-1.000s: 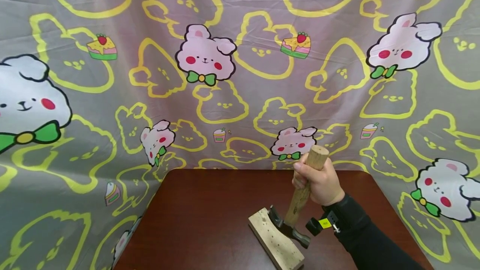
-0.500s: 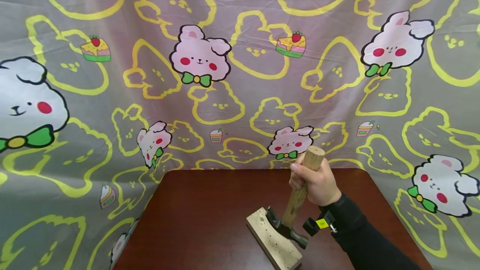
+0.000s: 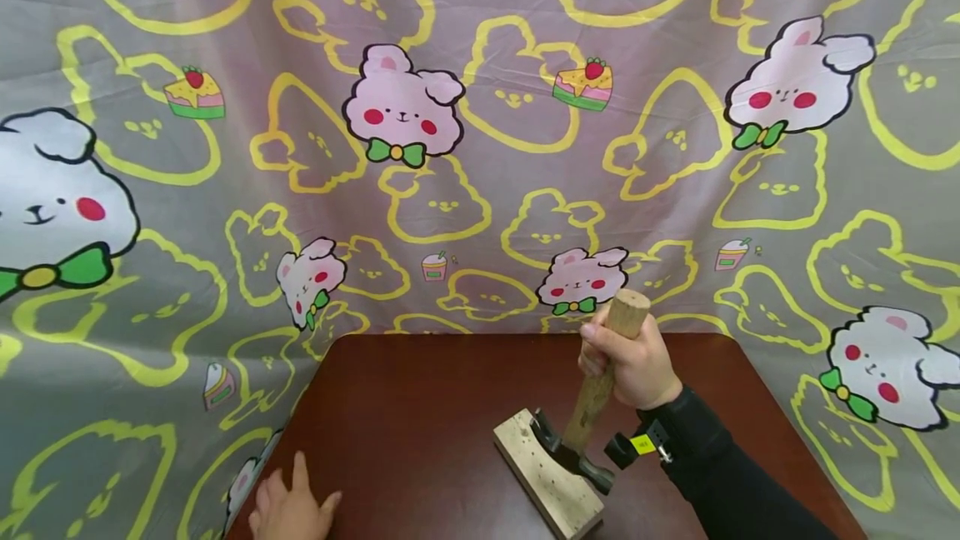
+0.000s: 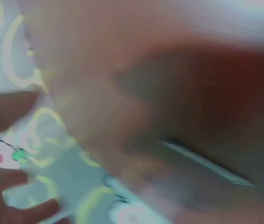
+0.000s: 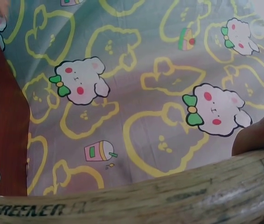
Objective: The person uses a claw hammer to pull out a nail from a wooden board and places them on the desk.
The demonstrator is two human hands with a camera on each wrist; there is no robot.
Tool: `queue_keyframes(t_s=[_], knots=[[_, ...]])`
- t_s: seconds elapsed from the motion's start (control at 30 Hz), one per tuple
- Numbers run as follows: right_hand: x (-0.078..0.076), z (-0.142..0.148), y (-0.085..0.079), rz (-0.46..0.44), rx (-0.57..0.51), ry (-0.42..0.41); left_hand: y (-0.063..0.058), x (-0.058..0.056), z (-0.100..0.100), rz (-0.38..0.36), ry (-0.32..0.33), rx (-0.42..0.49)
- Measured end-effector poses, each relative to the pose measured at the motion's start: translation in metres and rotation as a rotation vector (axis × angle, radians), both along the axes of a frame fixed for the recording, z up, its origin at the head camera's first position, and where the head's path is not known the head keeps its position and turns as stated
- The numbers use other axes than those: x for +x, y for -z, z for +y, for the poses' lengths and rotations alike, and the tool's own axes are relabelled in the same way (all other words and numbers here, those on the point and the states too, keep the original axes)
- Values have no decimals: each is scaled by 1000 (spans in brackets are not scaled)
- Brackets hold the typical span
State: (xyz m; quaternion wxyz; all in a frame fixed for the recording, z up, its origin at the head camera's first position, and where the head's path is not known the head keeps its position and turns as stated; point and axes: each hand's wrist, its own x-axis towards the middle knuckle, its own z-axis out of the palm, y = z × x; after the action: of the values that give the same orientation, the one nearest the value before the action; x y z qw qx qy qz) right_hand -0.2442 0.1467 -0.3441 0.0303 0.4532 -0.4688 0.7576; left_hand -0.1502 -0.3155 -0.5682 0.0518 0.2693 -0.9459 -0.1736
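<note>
In the head view my right hand (image 3: 633, 357) grips the wooden handle of a claw hammer (image 3: 591, 407). The handle leans upright, and the dark metal head (image 3: 562, 450) points down over a pale wooden block (image 3: 546, 473) with small dark marks on its top. Close up in the right wrist view, the handle (image 5: 136, 200) shows the printed letters GREENER, with part of a finger (image 5: 260, 135) beside it. At the lower left my left hand (image 3: 291, 507) is spread, holding nothing. The left wrist view is blurred, with its fingers (image 4: 29, 210) apart at the left edge.
The dark red-brown table (image 3: 420, 407) lies under the block. A grey curtain (image 3: 480, 173) printed with yellow outlines and white rabbit faces hangs behind and at both sides. A camera mount with a yellow label (image 3: 641, 444) sits on my right wrist.
My left hand has come into the head view at the lower left. My right hand still holds the hammer over the block, nearly unmoved; the view has shifted slightly.
</note>
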Motion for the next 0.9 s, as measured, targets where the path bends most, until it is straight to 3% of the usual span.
queue_keyframes(t_s=[0.03,0.1,0.27,0.37,0.43,0.53,0.63,0.77,0.9], knots=[[0,0,-1,-2,-8,0,-11,-6,8,94,83,-87],[0,0,-2,-1,-22,-8,-32,-19,24,335,181,-95],[2,-2,-2,1,-24,-30,-83,-49,70,819,416,-74],[4,-4,-1,-5,-29,-43,-108,-61,105,990,558,-38],[5,-5,-1,-8,-29,-43,-118,-65,130,1040,637,1],[7,-7,0,-16,-21,-29,-122,-69,168,1066,747,67],[10,-9,2,-19,0,-4,-117,-67,206,1015,850,135],[14,-12,4,-23,-1,-9,-109,-60,247,818,974,273],[16,-15,5,-41,-1,-12,-100,-56,272,660,1064,371]])
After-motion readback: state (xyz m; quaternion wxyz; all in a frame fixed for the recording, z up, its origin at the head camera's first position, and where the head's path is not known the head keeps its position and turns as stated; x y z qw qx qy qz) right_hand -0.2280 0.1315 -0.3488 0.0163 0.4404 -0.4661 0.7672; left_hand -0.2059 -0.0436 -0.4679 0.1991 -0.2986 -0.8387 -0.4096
